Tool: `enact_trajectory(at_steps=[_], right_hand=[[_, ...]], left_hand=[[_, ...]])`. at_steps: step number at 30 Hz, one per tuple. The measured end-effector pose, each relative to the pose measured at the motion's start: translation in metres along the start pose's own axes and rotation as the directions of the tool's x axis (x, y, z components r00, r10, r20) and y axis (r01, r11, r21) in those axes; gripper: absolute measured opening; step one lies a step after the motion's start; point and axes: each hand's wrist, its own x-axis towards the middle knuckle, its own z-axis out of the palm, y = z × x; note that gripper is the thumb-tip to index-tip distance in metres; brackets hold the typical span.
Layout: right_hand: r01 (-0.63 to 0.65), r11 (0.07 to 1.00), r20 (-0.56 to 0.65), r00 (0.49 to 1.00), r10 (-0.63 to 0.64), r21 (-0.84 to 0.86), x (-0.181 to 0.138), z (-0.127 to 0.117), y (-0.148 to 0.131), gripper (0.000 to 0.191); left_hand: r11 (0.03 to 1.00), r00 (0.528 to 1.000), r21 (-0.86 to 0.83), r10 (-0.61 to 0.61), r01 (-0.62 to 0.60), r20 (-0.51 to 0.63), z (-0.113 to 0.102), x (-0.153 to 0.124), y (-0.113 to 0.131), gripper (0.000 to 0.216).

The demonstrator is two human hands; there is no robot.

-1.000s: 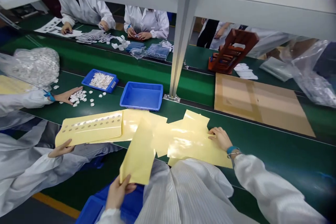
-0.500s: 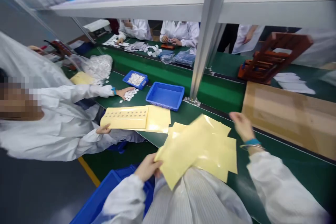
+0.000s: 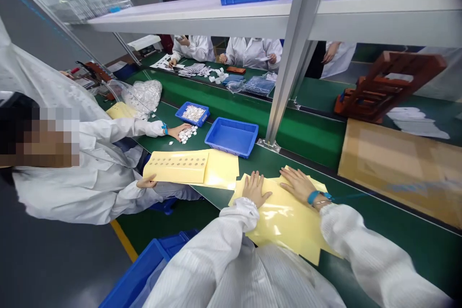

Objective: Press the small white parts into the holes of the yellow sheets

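Glossy yellow sheets [image 3: 285,224] lie in an uneven, fanned stack on the green table right in front of me. My left hand [image 3: 255,190] rests flat on the upper left part of the stack, fingers spread. On the upper right part lies my right hand [image 3: 299,185], also flat with its fingers stretched out; a blue band [image 3: 317,197] circles that wrist. Neither hand grips anything. Left of the stack, more yellow sheets [image 3: 222,168] lie by a co-worker, whose hand [image 3: 147,181] holds the edge of a sheet with rows of grey dots [image 3: 176,166].
An empty-looking blue tray [image 3: 231,137] stands beyond the sheets, beside a smaller blue tray [image 3: 193,113] of white pieces. A metal post [image 3: 288,72] rises from the table's back edge under a shelf [image 3: 187,21]. Cardboard [image 3: 393,168] lies at right; a blue bin [image 3: 144,269] stands below left.
The sheet my left hand held up by its corner now lies on the stack, released. My left hand has moved up onto the sheets, and my raised right hand has come down flat on them.
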Motion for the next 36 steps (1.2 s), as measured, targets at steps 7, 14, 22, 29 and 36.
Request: enact_trajectory(at_steps=[7,14,22,29,36], right_hand=[[-0.271,0.937,-0.177,0.956,0.235,-0.22,-0.106,0.028,0.025,0.05],[-0.603,0.77,-0.382,0.774,0.504,-0.206,-0.227,0.046,0.004,0.059],[-0.418,0.898,-0.367,0.864,0.345,-0.139,-0.176,0.061,-0.015,0.065],[-0.514,0.848,-0.382,0.814,0.437,-0.126,-0.208,0.054,0.019,0.069],[-0.028,0.998,-0.047,0.998,0.03,0.049,-0.051,0.016,-0.066,0.077]], left_hand=[[1.0,1.0,-0.023,0.002,-0.002,-0.008,0.021,-0.06,0.017,0.068],[0.95,0.992,-0.287,0.107,-0.123,-0.074,0.032,-0.087,0.051,0.055],[0.922,0.888,-0.048,-0.384,0.385,-0.254,-0.007,-0.037,-0.065,0.082],[0.966,0.939,0.026,-0.244,0.258,-0.241,0.032,-0.047,-0.045,0.083],[0.948,0.93,-0.307,-0.187,0.087,-0.315,0.039,-0.096,0.028,0.062]])
